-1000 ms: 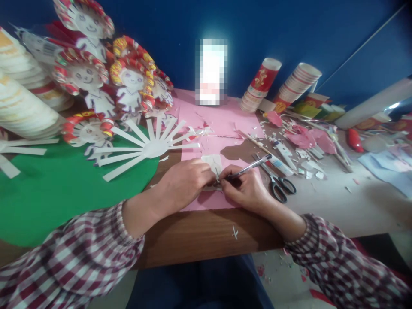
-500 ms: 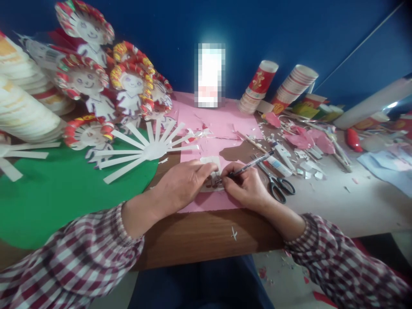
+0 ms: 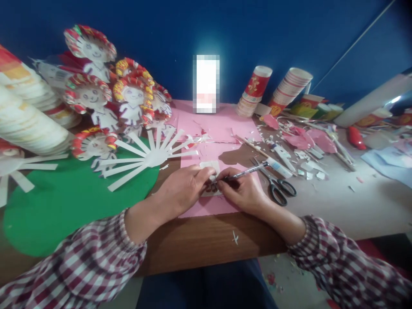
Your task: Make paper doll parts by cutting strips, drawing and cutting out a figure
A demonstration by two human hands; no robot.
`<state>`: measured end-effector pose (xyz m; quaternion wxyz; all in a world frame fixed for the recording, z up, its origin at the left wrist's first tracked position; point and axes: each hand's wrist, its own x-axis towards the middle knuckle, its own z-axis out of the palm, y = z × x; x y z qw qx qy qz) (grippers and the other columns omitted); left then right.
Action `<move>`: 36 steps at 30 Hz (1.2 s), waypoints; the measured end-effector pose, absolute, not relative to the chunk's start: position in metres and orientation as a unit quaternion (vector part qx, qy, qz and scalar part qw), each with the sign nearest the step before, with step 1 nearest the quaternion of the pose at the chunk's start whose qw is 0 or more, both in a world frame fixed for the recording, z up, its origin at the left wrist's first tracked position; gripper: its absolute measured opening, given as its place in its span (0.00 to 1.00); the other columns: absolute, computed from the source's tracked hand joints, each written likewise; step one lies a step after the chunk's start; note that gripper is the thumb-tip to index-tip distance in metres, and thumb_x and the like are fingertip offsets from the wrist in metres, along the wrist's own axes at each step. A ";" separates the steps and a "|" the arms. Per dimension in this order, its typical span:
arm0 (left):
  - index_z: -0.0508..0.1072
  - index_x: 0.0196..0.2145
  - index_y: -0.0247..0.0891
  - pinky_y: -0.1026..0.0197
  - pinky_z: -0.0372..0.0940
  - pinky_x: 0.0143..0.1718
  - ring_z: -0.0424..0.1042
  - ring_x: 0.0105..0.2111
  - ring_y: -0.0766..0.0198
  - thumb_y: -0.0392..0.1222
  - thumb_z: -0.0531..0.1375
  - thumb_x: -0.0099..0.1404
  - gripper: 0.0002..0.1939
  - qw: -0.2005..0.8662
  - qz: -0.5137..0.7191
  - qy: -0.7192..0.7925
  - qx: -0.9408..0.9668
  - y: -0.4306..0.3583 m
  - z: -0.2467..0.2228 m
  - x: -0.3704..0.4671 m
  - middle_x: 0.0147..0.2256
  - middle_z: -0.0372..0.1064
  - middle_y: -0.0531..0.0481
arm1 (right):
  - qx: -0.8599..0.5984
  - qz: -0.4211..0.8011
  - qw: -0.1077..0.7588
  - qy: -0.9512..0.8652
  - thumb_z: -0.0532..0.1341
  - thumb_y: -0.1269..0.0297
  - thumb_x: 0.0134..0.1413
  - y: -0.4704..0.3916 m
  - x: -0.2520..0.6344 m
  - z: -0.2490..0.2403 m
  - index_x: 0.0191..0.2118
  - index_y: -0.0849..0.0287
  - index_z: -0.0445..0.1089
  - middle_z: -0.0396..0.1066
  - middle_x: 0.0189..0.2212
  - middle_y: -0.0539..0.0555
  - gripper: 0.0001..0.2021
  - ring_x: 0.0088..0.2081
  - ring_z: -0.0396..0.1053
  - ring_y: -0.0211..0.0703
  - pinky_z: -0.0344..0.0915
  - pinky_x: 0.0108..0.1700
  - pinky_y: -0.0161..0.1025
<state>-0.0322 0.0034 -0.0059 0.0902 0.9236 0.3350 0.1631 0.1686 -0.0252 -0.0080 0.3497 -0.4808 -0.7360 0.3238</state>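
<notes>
A pen (image 3: 249,170) with a clear barrel is gripped in my right hand (image 3: 241,189), its tip down by a small piece of white paper (image 3: 210,165). Dark drawn marks show on the lower part of that paper, which lies on pink paper (image 3: 196,209). My left hand (image 3: 185,184) is closed over the paper's left side, thumb at its middle, and partly covers it. Both hands' fingertips are close together, hiding the pen's point. Right of my right hand lie black-handled scissors (image 3: 278,191).
Paper figures (image 3: 93,96) with red and yellow rims stand at left beside stacked paper cups (image 3: 35,116). A white cut-paper fan (image 3: 157,157) overlaps a green sheet (image 3: 80,197). More cups (image 3: 257,86), paper scraps (image 3: 309,167) and a glue bottle (image 3: 278,166) are at right.
My right hand has shifted slightly left, and the pen now lies at a flatter slant, closer to my left thumb. The whole view has tilted a little. Both hands keep their hold.
</notes>
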 end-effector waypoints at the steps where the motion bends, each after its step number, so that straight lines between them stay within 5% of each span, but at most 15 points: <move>1: 0.65 0.46 0.36 0.59 0.65 0.32 0.70 0.32 0.59 0.35 0.52 0.67 0.10 0.091 0.162 0.334 0.924 0.003 -0.006 -0.032 0.33 0.71 0.47 | -0.481 0.319 0.349 -0.738 0.59 0.71 0.54 -0.025 0.169 -0.008 0.36 0.59 0.70 0.75 0.29 0.51 0.04 0.32 0.73 0.40 0.69 0.37 0.35; 36: 0.64 0.47 0.37 0.59 0.64 0.34 0.70 0.34 0.58 0.35 0.52 0.67 0.11 0.085 0.132 0.352 0.923 0.002 -0.007 -0.031 0.34 0.70 0.47 | -0.480 0.310 0.332 -0.750 0.58 0.70 0.53 -0.026 0.168 -0.003 0.34 0.62 0.71 0.75 0.27 0.52 0.05 0.30 0.72 0.40 0.67 0.34 0.35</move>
